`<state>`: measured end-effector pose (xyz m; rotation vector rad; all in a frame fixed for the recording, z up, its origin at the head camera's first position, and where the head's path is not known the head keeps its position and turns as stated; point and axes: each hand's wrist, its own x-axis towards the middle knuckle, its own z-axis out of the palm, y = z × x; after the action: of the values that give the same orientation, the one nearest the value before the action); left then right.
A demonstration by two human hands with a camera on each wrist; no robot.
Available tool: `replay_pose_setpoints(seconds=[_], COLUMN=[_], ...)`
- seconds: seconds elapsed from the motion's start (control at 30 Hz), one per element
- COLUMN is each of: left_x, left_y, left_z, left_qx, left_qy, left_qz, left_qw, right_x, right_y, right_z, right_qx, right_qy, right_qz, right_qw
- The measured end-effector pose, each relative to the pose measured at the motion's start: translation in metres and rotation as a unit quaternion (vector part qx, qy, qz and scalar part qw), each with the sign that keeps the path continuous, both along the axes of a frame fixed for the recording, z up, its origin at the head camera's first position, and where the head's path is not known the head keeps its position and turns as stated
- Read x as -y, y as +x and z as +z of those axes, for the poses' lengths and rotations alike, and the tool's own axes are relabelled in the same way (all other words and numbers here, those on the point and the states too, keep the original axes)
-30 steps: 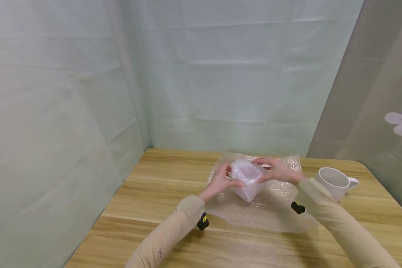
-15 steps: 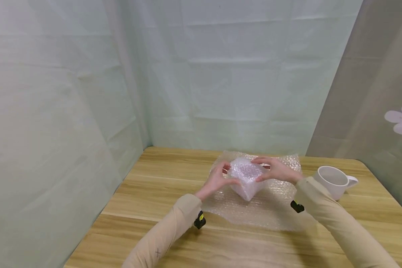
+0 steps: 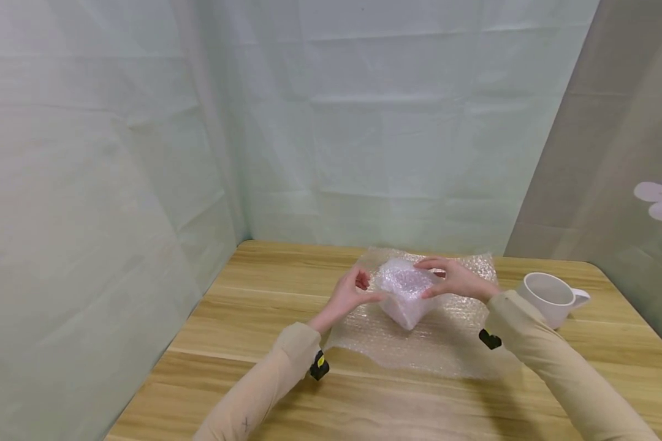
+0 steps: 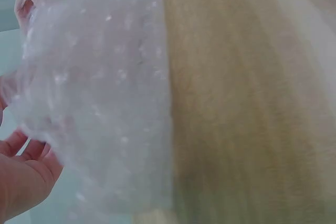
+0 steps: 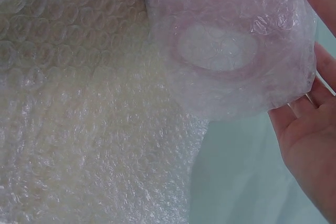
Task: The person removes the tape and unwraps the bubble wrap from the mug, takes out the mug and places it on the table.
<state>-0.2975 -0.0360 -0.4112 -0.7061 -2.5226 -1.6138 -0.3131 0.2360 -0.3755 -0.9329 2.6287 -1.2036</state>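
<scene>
A bubble-wrapped bundle stands on a flat sheet of bubble wrap. Through its film, the right wrist view shows a pink thing with a pale oval inside a darker pink ring, like a cup's base. My right hand grips the bundle's right side, thumb in front and fingers behind. My left hand is at its left, fingers bent and apart from the thumb, whose tip reaches the bundle; contact is unclear. In the left wrist view, a straight-edged flap of film partly hides the left fingers.
A white mug stands to the right, beside my right sleeve, its handle turned right. Wood-grain tabletop extends left and in front of the sheet. Pale curtains hang behind and at the sides.
My left hand has drawn back to the left; its fingers have come off the bundle's left side. My right hand and the bundle stay about where they were.
</scene>
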Motion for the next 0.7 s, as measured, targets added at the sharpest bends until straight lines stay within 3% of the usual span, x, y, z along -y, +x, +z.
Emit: replay_pose_setpoints(seconds=[0.23,0.43,0.57,0.7], left_x=[0.001,-0.005,-0.01,-0.014], left_y=[0.003,0.014,0.009,0.005], left_z=[-0.013,-0.006,-0.014,-0.02], left_qx=[-0.007,0.019,0.051,0.045], left_qy=[-0.009,0.039,0.051,0.055], left_qz=[-0.033,-0.051,-0.045,-0.055], left_qw=[0.9994,0.9977,0.9964,0.9959], right_x=[0.003,0.002,0.001,0.0], right_y=[0.003,0.001,0.0,0.0], right_z=[0.006,0.001,0.0,0.0], right_qx=[0.01,-0.001,-0.001,0.003], right_qy=[0.007,0.008,0.01,0.015], right_qz=[-0.004,-0.001,0.0,-0.005], right_qw=[1.0,1.0,1.0,1.0])
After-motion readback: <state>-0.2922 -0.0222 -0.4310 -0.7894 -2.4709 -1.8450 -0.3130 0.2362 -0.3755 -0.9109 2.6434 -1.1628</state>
